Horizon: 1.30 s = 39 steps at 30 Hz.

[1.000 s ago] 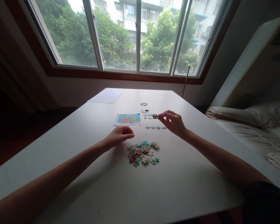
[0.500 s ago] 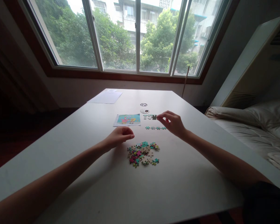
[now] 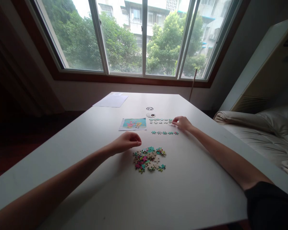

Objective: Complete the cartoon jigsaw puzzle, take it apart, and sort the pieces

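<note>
My right hand (image 3: pixel 182 123) is closed in a pinch on a puzzle piece (image 3: pixel 170 121), at the right end of two short rows of puzzle pieces (image 3: pixel 160 120). Below those rows runs a line of teal puzzle pieces (image 3: pixel 165 133), with some pink on the rightmost one. My left hand (image 3: pixel 126 141) hovers by the upper left of a loose puzzle pile (image 3: pixel 150 159), its fingers curled together; whether anything is inside them is hidden. The pile mixes teal, pink, yellow and plain cardboard backs. A colourful cartoon picture sheet (image 3: pixel 133 124) lies just beyond my left hand.
Everything lies on a white table (image 3: pixel 194 191). Two round inserts (image 3: pixel 150 115) are set in its top behind the rows. White papers (image 3: pixel 111 100) rest at the far left corner. A pale padded seat (image 3: pixel 252 124) stands to the right, and a window is ahead.
My right hand has moved right along the rows and lowered the raised puzzle piece to the row's end. My left hand stays near the pile. The view has shifted slightly.
</note>
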### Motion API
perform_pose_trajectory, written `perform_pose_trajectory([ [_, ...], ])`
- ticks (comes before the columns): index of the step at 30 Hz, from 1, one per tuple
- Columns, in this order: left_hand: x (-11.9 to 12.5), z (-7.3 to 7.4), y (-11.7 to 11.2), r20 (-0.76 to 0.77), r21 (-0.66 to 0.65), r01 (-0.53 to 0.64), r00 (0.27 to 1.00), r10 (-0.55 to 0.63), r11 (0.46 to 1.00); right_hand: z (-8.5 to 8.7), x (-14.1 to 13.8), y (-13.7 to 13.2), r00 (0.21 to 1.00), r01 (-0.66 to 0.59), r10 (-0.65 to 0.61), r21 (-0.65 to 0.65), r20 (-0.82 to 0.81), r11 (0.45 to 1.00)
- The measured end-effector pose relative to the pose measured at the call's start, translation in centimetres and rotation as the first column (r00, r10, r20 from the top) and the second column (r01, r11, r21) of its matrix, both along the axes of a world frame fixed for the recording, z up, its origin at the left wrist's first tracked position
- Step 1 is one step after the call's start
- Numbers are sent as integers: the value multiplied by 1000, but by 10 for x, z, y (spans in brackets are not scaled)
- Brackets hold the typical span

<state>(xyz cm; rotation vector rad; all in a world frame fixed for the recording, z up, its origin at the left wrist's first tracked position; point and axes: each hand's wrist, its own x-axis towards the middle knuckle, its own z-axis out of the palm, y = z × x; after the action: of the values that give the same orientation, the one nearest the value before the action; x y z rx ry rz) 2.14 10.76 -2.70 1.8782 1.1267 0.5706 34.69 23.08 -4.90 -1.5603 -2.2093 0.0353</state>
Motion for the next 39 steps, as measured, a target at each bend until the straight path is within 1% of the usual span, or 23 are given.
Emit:
perform_pose_trajectory([
  [5, -2, -2, 3, -3, -15, 16, 1000, -16, 1000, -7, 10, 13, 1000, 19, -18, -85, 13, 996],
  [10, -4, -4, 5, -3, -26, 21, 1000, -21, 999, -4, 10, 18, 999, 4, 3, -158, 40, 988],
  [15, -5, -6, 5, -17, -3, 31, 999, -31, 1000, 0, 9, 23, 995, 10, 8, -179, 97, 984],
  [22, -5, -6, 6, -18, 10, 39, 999, -38, 999, 7, 8, 18, 985, 30, -3, -151, 175, 988],
  [27, -7, -3, 6, -35, 14, 38, 999, -37, 999, 8, -1, 11, 981, 31, -9, -108, 192, 994],
  [34, -8, 1, 5, -104, 58, 67, 993, -60, 996, 2, -8, 9, 983, 44, -31, -70, 183, 997],
  [39, -8, 9, 2, -211, 86, 115, 973, -94, 990, 5, -10, 5, 987, 25, -21, -19, 158, 1000],
])
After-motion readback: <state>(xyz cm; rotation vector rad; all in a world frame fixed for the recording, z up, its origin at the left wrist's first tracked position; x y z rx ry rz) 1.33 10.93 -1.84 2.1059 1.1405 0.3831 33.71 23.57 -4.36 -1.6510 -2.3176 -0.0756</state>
